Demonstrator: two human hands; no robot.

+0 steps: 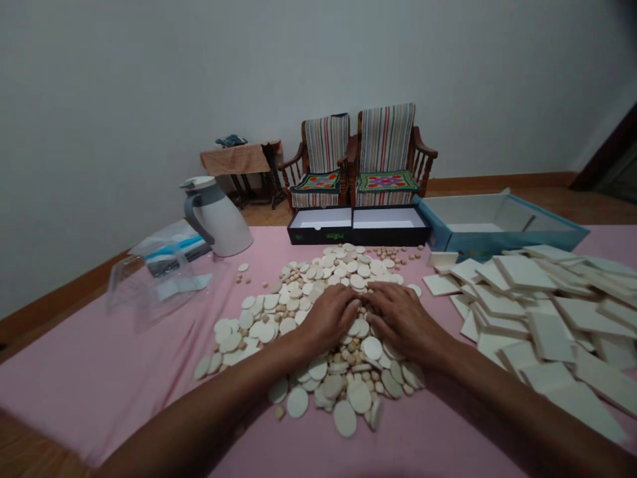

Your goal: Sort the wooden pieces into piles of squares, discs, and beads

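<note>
A wide heap of pale round wooden discs [359, 396] with small wooden cubes [365, 377] among them lies on the pink cloth. My left hand [331, 315] rests on the middle of the heap, fingers bent loosely over the discs and pointing to the right. Beside it, my right hand [398, 318] lies on the heap too, its fingers stretched toward the left hand and the thumb apart. The fingertips of both hands nearly meet. Discs show below and between the palms. I see nothing gripped in either hand, though the undersides of the fingers are hidden.
To the right lies a pile of pale rectangular tiles [552, 335]. Behind stand two black boxes [321, 236] [391, 236] and a blue box [507, 242]. On the left are a white-and-grey jug [226, 222] and clear plastic packaging [144, 289]. Two chairs [323, 149] [387, 143] stand beyond.
</note>
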